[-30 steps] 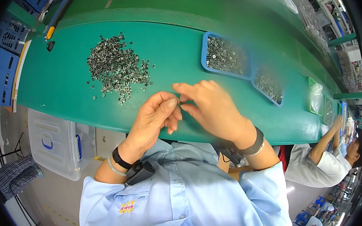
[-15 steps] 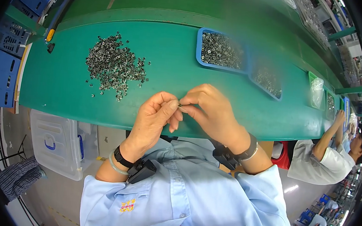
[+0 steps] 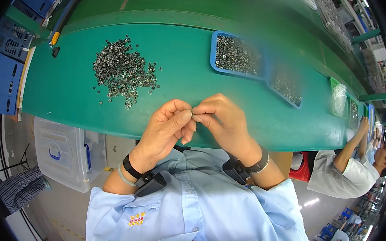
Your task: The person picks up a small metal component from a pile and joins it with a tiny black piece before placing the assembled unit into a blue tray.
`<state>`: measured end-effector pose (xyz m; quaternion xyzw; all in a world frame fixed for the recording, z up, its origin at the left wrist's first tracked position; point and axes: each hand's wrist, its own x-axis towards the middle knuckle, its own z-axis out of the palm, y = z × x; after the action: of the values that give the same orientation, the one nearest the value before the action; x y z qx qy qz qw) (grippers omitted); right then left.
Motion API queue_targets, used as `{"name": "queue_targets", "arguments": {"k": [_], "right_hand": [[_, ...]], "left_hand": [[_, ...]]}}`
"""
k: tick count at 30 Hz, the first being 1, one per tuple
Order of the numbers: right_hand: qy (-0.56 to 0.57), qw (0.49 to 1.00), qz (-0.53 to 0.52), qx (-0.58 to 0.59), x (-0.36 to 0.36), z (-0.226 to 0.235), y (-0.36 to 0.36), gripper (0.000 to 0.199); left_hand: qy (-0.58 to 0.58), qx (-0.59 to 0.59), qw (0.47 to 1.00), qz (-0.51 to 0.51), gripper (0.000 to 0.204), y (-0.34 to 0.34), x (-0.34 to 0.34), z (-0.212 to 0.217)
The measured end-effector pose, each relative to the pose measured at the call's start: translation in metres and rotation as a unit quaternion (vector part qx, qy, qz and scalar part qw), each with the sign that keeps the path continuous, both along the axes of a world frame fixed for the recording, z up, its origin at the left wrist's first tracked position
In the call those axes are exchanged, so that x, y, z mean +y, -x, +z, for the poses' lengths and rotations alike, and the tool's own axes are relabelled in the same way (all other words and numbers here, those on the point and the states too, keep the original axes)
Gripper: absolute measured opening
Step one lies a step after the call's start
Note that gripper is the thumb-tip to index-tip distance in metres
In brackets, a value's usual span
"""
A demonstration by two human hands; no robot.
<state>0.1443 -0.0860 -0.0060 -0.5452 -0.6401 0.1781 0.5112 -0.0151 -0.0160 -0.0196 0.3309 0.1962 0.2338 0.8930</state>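
Note:
Above the near edge of the green table, my left hand (image 3: 169, 124) and my right hand (image 3: 223, 121) meet fingertip to fingertip. Pinched between them is a small metal part (image 3: 193, 115), mostly covered by the thumbs and forefingers. Beyond my left hand lies a loose pile of small black and silver metal parts (image 3: 123, 71). Farther off to the right stands a blue tray (image 3: 213, 53) filled with similar small parts. A second blue tray (image 3: 283, 99) adjoins it, blurred in the picture, with more small pieces inside.
The green table (image 3: 66, 95) runs across in front of me. Blue crates (image 3: 1, 78) are stacked at the far left, and a clear lidded bin (image 3: 59, 152) stands on the floor. At the right a co-worker (image 3: 340, 165) sits by a green tray (image 3: 337, 98) holding a clear bag.
Both hands stay joined at nearly the same place, with small finger shifts around the part. The right wrist has moved slightly left. The pile and trays look the same.

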Motion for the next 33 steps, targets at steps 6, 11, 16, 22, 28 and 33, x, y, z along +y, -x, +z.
{"name": "queue_targets", "arguments": {"k": [6,11,16,22,28,33], "right_hand": [[0.020,0.998,-0.019,0.059,-0.006,-0.004,0.007,0.016],[0.014,0.999,-0.034,0.036,-0.007,-0.005,0.005,0.015],[-0.021,0.998,-0.019,-0.053,-0.005,-0.002,-0.003,0.014],[-0.005,0.996,-0.012,0.093,-0.009,0.002,0.005,0.013],[-0.032,0.992,-0.008,0.123,-0.010,0.003,0.009,0.013],[-0.025,0.996,0.006,0.085,-0.011,0.008,0.004,0.014]], "left_hand": [[0.016,-0.015,0.999,0.026,0.014,-0.007,-0.007,-0.005],[-0.026,0.036,0.998,0.034,0.013,-0.007,-0.007,-0.003],[-0.075,0.073,0.994,0.030,0.014,-0.006,-0.005,0.005],[0.078,-0.065,0.995,-0.015,0.014,-0.005,-0.013,0.013],[0.126,-0.140,0.981,-0.046,0.014,-0.007,-0.016,0.003],[0.132,-0.136,0.980,-0.061,0.014,-0.005,-0.014,0.005]]}}
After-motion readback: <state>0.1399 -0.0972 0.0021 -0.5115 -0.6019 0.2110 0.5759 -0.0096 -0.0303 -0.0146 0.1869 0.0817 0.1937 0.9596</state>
